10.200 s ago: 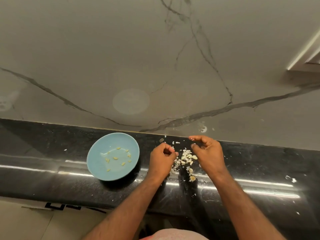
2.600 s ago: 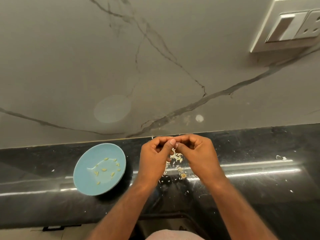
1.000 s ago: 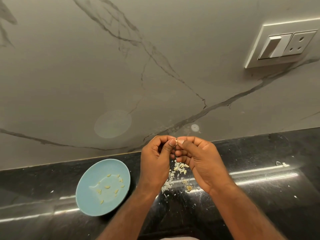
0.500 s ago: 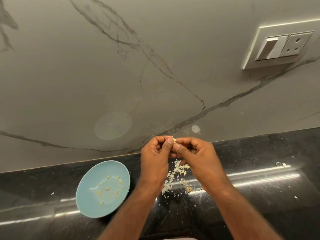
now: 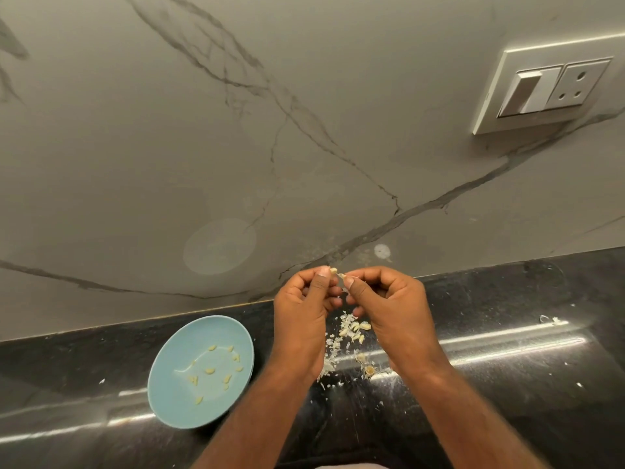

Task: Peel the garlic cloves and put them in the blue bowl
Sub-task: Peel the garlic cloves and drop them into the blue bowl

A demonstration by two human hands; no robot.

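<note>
Above the surface (image 5: 507, 394), left hand (image 5: 301, 319) and right hand (image 5: 395, 313) both pinched one garlic clove (image 5: 333, 270); blue bowl (image 5: 172, 397), left, held roughly ten peeled cloves (image 5: 209, 371).

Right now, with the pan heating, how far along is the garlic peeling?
Done: about ten peeled cloves lie in the blue bowl. In hand: the left hand pinches a clove, the right hand pinches its skin. Left: that clove goes into the bowl; the counter pile looks mostly skins, unpeeled cloves unclear.
</note>
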